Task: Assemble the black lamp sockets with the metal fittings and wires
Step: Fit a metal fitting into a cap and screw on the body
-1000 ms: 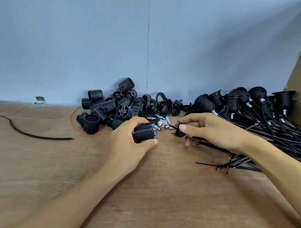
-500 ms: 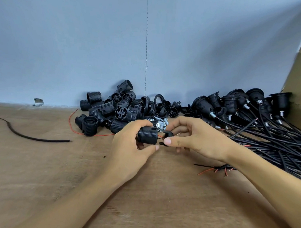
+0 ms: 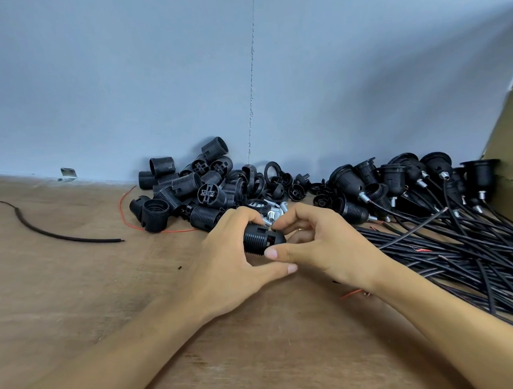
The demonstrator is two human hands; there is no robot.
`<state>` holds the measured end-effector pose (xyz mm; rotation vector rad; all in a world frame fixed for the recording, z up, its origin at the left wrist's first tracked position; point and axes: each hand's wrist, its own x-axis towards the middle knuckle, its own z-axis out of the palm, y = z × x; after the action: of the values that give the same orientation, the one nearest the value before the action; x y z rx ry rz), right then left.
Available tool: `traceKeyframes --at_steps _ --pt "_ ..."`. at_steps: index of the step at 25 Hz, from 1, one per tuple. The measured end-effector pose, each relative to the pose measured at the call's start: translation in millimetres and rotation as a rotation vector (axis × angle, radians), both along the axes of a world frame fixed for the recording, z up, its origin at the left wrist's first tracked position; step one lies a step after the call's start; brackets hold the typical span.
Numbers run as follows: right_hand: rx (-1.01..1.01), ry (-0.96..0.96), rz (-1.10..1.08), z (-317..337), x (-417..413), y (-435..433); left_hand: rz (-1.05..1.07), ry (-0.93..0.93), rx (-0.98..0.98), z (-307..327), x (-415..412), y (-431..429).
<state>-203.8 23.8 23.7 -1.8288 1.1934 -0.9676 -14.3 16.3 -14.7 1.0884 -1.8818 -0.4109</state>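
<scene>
Wooden table (image 3: 71, 289) carries wired sockets (image 3: 395, 181), loose shell pile (image 3: 191, 189); left hand (image 3: 232, 266) grips threaded socket shell (image 3: 258, 242) above table centre, right hand (image 3: 326, 249) pinches cap (image 3: 279, 239) at its end; joining step, next probably twist cap, keeping alignment

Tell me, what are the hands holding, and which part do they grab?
One black lamp socket, held by both hands. The left hand grips its ribbed barrel; the right hand pinches the capped end on the right.
</scene>
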Motion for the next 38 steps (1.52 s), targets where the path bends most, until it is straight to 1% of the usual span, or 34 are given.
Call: traceKeyframes --at_steps 4,9,13,17,24,32,34,36,38 --pt "0.012 -0.003 -0.022 -1 4 2 0.016 -0.048 0.013 0 -1 -2" --pt "0.056 -0.077 -0.043 -2 10 3 -0.01 -0.035 -0.04 -2 0 -4" --pt "0.05 -0.046 -0.079 -2 11 4 -0.023 -0.055 -0.056 -2 0 -5" --pt "0.06 -0.069 -0.061 1 12 8 -0.043 -0.06 -0.07 -2 0 -4" --pt "0.077 -0.081 -0.05 1 15 11 -0.086 -0.047 -0.087 -1 1 -2" --pt "0.035 -0.071 -0.055 0 17 13 -0.097 -0.005 -0.075 0 1 -2" --pt "0.035 -0.081 -0.049 0 17 12 -0.089 0.013 -0.095 -1 1 -3" --pt "0.076 -0.103 -0.019 2 15 9 -0.069 0.04 -0.148 -2 0 -4" --pt "0.12 -0.02 0.044 6 11 7 -0.051 0.052 -0.228 -2 -2 -4"
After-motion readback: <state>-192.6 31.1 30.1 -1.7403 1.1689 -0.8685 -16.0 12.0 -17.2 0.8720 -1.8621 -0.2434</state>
